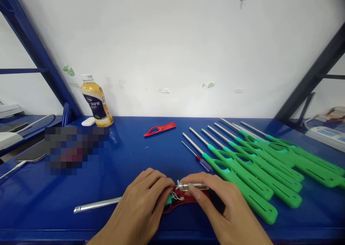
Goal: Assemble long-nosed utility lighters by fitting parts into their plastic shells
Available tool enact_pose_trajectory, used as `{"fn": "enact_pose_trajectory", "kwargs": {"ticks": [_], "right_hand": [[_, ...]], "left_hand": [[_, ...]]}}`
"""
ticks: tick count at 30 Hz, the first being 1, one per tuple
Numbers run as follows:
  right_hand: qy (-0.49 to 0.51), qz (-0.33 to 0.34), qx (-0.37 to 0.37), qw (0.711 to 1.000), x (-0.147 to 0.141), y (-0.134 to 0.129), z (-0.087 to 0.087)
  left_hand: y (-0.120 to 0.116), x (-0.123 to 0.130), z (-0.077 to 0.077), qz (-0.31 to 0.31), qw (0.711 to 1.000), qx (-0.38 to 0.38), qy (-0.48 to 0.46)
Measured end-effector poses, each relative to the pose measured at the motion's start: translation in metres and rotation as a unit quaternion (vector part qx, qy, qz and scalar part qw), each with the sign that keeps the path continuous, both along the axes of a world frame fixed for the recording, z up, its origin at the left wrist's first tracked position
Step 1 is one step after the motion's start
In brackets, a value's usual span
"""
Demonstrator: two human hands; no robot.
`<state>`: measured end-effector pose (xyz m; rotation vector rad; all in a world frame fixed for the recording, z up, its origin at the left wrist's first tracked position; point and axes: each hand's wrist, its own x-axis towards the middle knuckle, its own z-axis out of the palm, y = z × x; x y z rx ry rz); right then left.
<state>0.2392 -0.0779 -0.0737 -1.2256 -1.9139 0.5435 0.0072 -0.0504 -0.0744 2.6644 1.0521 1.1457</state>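
My left hand (144, 198) is closed around an opened red long-reach lighter (185, 198), its fingertips by a green part (169, 200) and thin white wires (175, 195). The lighter's metal tube (97, 204) sticks out to the left from under that hand. Between the thumb and forefinger of my right hand (226, 202) is a small clear cylinder (198, 186) with a silvery end, lying level just over the red shell. The fingers hide part of the shell. Farther back lies a loose red shell half (160, 129), with a small metal pin (147, 147) nearer me.
Several green long-reach lighters (250, 176) lie side by side at the right. A screwdriver (201, 160) rests left of them. At the back left stands a drink bottle (97, 101) beside a white case (88, 121); a phone (32, 151) and a blurred-out patch are nearer.
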Motion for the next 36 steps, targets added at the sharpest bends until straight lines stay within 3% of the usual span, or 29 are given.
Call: {"fn": "enact_pose_trajectory", "kwargs": {"ticks": [15, 36], "right_hand": [[0.003, 0.014, 0.04, 0.999, 0.0001, 0.0047, -0.0011], [0.017, 0.033, 0.021, 0.999, -0.0019, 0.0034, -0.0002]], "left_hand": [[-0.0009, 0.0039, 0.0012, -0.018, 1.0, 0.026, 0.001], [-0.0014, 0.0031, 0.001, 0.002, 0.999, 0.043, 0.014]]}}
